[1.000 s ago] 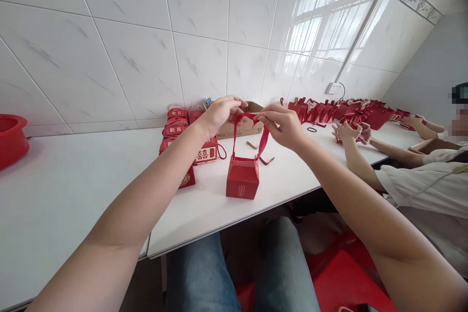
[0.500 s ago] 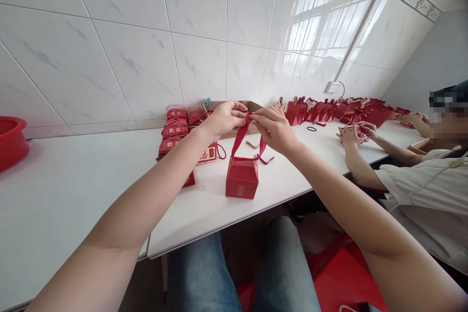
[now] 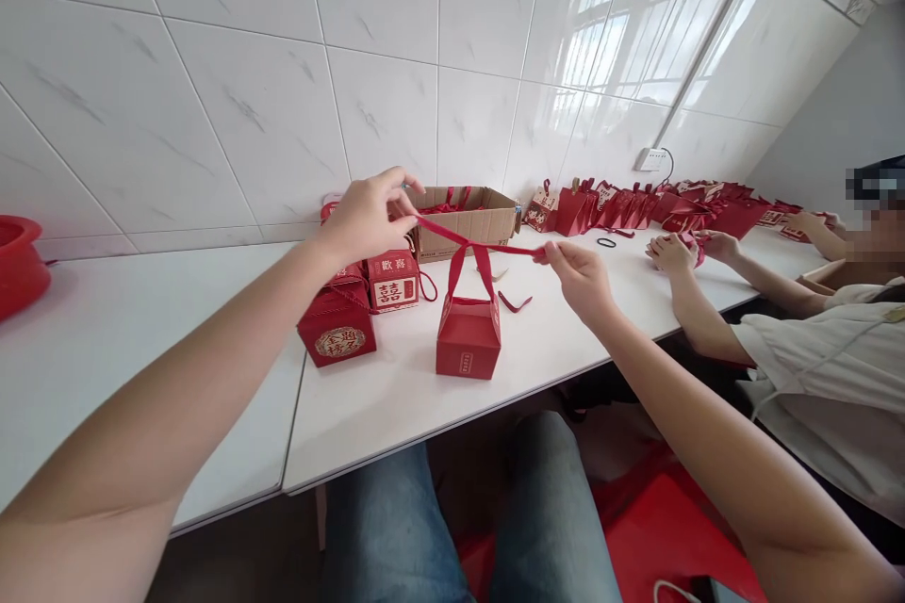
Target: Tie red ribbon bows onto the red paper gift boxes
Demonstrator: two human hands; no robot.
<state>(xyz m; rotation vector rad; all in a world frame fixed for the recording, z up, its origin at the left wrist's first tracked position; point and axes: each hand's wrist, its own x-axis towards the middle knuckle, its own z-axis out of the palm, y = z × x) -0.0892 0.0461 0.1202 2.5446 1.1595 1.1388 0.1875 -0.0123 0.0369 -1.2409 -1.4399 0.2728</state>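
A small red gift box stands upright on the white table in front of me. Red ribbon rises from both sides of its top and crosses above it, its two ends pulled apart almost level. My left hand pinches one end, fingers closed. The other end is pinched in my right hand, held a little lower. Close by on the left sit a red box with a round gold emblem and a red box with Chinese characters; my left forearm partly hides more boxes behind them.
An open cardboard box holding red ribbon stands against the tiled wall. Ribbon scraps and a black ring lie on the table. Several red bags line the back right. A co-worker's hands handle something red; a red basin is far left.
My hands have moved apart from their close hold above the gift box, drawing the ribbon ends out sideways. The crossing now sits lower, and the cardboard box is more visible.
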